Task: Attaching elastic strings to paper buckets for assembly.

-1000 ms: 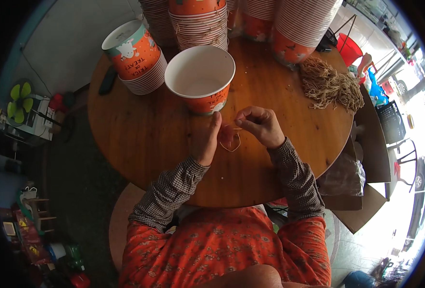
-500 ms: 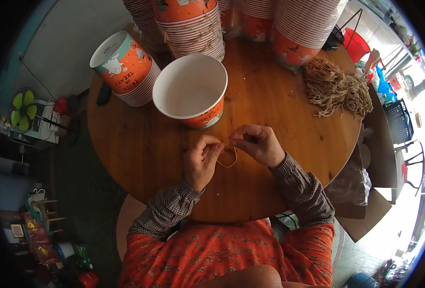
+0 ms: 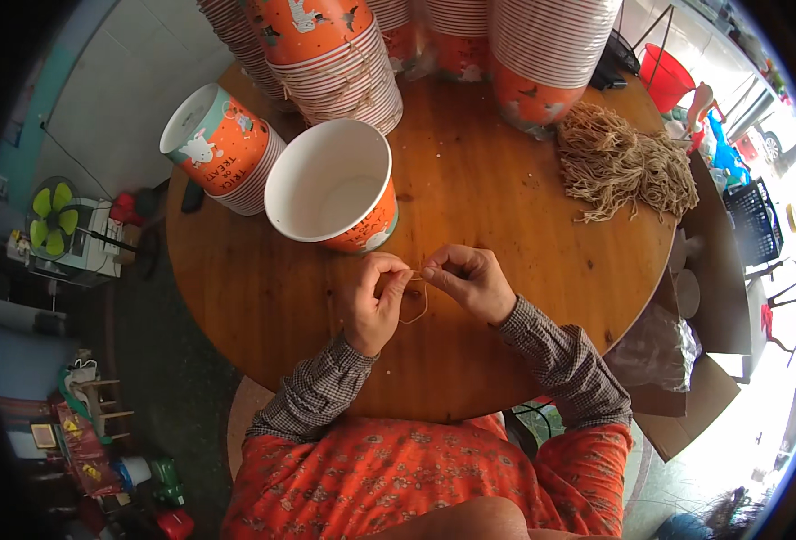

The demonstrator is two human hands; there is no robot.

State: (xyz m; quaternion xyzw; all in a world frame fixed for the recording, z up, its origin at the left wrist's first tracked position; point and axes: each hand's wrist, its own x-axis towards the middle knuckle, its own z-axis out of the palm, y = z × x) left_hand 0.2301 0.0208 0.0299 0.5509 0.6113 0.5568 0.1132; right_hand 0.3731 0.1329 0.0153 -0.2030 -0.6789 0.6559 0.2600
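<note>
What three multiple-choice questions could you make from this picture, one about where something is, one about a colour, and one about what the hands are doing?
1. Where does the bundle of tan cord lie on the round wooden table?
A. far right side
B. near left edge
C. inside the open bucket

2. What colour is the inside of the open paper bucket?
A. blue
B. white
C. black

3. What are the left hand and right hand doing?
A. resting flat, apart
B. lifting the bucket
C. pinching a thin cord loop between them

Answers:
1. A, the bundle sits by the far right rim.
2. B, its inner wall shows white.
3. C, fingers of both hands meet on the loop above the tabletop.
</note>
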